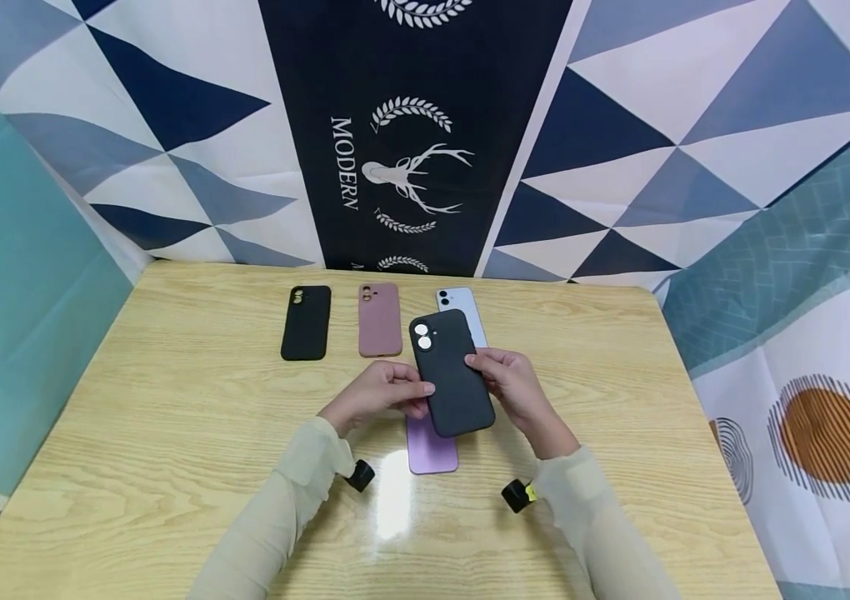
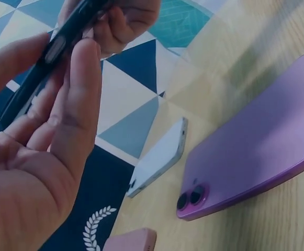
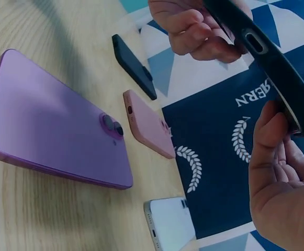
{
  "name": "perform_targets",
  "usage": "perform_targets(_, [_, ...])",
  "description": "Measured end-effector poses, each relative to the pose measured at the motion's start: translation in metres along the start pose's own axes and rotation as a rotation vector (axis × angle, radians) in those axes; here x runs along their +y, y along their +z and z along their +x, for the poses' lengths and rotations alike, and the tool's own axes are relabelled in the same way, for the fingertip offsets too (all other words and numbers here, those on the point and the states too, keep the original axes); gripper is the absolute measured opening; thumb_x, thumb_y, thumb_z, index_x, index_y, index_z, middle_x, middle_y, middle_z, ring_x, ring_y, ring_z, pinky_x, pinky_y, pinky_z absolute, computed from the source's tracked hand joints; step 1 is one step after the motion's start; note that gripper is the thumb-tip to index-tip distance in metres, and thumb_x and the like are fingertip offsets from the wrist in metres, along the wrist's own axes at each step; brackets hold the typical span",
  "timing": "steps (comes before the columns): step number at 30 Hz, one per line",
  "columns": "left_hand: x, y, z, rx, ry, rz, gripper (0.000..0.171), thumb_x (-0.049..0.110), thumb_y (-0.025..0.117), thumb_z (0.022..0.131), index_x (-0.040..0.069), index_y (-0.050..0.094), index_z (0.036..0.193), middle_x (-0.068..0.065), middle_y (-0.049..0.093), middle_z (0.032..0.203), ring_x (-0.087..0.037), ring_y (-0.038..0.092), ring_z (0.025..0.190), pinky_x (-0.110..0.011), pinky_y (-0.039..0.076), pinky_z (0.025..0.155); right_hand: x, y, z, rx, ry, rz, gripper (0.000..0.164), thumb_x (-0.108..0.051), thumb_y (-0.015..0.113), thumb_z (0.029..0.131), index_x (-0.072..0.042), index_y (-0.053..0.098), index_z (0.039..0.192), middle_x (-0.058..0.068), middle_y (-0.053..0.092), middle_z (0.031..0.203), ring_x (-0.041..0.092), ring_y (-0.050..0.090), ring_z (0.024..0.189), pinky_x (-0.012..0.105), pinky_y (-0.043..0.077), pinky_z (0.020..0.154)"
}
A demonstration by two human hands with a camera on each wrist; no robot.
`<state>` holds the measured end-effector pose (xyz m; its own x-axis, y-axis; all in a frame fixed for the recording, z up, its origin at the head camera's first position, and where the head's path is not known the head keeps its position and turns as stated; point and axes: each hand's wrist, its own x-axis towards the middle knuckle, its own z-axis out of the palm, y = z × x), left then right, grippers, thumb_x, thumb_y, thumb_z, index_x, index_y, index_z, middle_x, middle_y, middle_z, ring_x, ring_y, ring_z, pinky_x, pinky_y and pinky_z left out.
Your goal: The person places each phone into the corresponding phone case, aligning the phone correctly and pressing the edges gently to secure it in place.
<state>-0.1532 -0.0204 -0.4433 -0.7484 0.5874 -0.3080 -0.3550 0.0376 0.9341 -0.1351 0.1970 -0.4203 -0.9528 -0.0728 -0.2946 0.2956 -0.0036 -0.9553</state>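
Note:
My left hand (image 1: 386, 392) and right hand (image 1: 517, 390) hold a black phone case (image 1: 459, 379) between them above the table. The left thumb presses on its left edge, the right thumb on its right edge. White shows through the case's two round camera holes; whether anything sits inside cannot be told. Beneath it, partly covered in the head view, a purple phone (image 1: 432, 450) lies camera side up, shown almost whole in the right wrist view (image 3: 52, 120). A light blue phone (image 1: 474, 321) lies behind, partly hidden by the case.
At the back of the wooden table (image 1: 170, 400) lie another black phone case (image 1: 307, 323) and a pink phone case (image 1: 380, 321), side by side. Wood colour shows through their camera holes. A patterned cloth (image 1: 410, 225) hangs behind the table's back edge.

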Motion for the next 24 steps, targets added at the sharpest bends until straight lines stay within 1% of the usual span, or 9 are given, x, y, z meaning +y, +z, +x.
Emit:
perform_targets(3, [0.0019,-0.0038,-0.0012,0.009,0.056,-0.023,0.021,0.016,0.061,0.091,-0.003,0.063,0.096,-0.001,0.067,0.071,-0.012,0.067,0.066,-0.032,0.059,0.073,-0.003,-0.0009,-0.0025,-0.017,-0.012,0.018,0.013,-0.011,0.057,0.09,-0.009,0.07,0.093,-0.011,0.067,0.066,0.003,0.058,0.062,0.018,0.048,0.06])
perform_targets(7, [0.005,-0.0089,-0.002,0.059,0.111,-0.112,0.022,0.016,0.058,0.092,-0.003,0.061,0.103,-0.001,0.068,0.075,-0.013,0.068,0.068,-0.035,0.059,0.077,-0.0046,-0.0024,-0.0043,-0.07,-0.021,0.033,0.019,-0.01,0.057,0.09,-0.02,0.07,0.082,-0.01,0.066,0.066,0.002,0.056,0.06,0.017,0.048,0.059])
perform_targets(10, [0.0064,-0.0107,-0.0025,0.069,0.134,-0.162,0.019,0.013,0.057,0.093,-0.002,0.061,0.104,-0.002,0.069,0.077,-0.013,0.068,0.069,-0.036,0.058,0.078,-0.0049,-0.0039,-0.0047,-0.11,-0.026,0.032,0.019,-0.009,0.057,0.09,-0.02,0.07,0.083,-0.011,0.066,0.068,0.002,0.057,0.061,0.016,0.049,0.06])
perform_targets(11, [0.0063,-0.0109,-0.0027,0.067,0.14,-0.162,0.019,0.013,0.056,0.093,-0.002,0.061,0.104,-0.001,0.069,0.078,-0.013,0.069,0.069,-0.039,0.057,0.08,-0.005,-0.0043,-0.0048,-0.12,-0.025,0.027,0.018,-0.009,0.057,0.09,-0.02,0.07,0.084,-0.011,0.067,0.069,0.002,0.057,0.062,0.016,0.049,0.061])
perform_targets(14, [0.0055,-0.0103,-0.0035,0.062,0.152,-0.151,0.02,0.013,0.057,0.093,-0.004,0.061,0.104,-0.001,0.068,0.079,-0.013,0.068,0.069,-0.04,0.057,0.08,-0.006,-0.0047,-0.0049,-0.136,-0.019,0.005,0.017,-0.01,0.057,0.09,-0.02,0.07,0.084,-0.011,0.067,0.071,0.002,0.059,0.063,0.016,0.05,0.061])
perform_targets(17, [0.0046,-0.0096,-0.005,0.066,0.15,-0.128,0.026,0.013,0.058,0.092,-0.008,0.06,0.107,-0.001,0.068,0.08,-0.013,0.068,0.068,-0.04,0.057,0.081,-0.0063,-0.0047,-0.0045,-0.151,-0.012,-0.009,0.018,-0.011,0.058,0.09,-0.022,0.07,0.084,-0.011,0.068,0.074,0.002,0.06,0.065,0.016,0.05,0.061])
perform_targets(18, [0.0047,-0.0096,-0.0056,0.067,0.15,-0.122,0.027,0.013,0.058,0.092,-0.009,0.06,0.108,-0.001,0.068,0.08,-0.013,0.069,0.068,-0.037,0.058,0.078,-0.0063,-0.0046,-0.0042,-0.156,-0.011,-0.011,0.018,-0.011,0.058,0.09,-0.023,0.07,0.083,-0.011,0.068,0.075,0.002,0.061,0.066,0.016,0.05,0.061])
perform_targets(20, [0.0052,-0.0092,-0.0069,0.072,0.146,-0.116,0.03,0.014,0.058,0.092,-0.011,0.059,0.109,-0.001,0.069,0.081,-0.013,0.069,0.068,-0.035,0.058,0.077,-0.0067,-0.0045,-0.0037,-0.161,-0.008,-0.015,0.018,-0.011,0.058,0.09,-0.023,0.07,0.083,-0.011,0.069,0.075,0.001,0.061,0.067,0.015,0.051,0.061])
perform_targets(24, [0.0051,-0.0082,-0.0084,0.098,0.139,-0.136,0.029,0.013,0.058,0.092,-0.011,0.059,0.109,-0.001,0.07,0.08,-0.013,0.069,0.069,-0.033,0.059,0.076,-0.0083,-0.0041,-0.0019,-0.153,0.009,-0.034,0.015,-0.013,0.06,0.09,-0.021,0.07,0.084,-0.011,0.069,0.075,0.001,0.061,0.068,0.016,0.052,0.062])
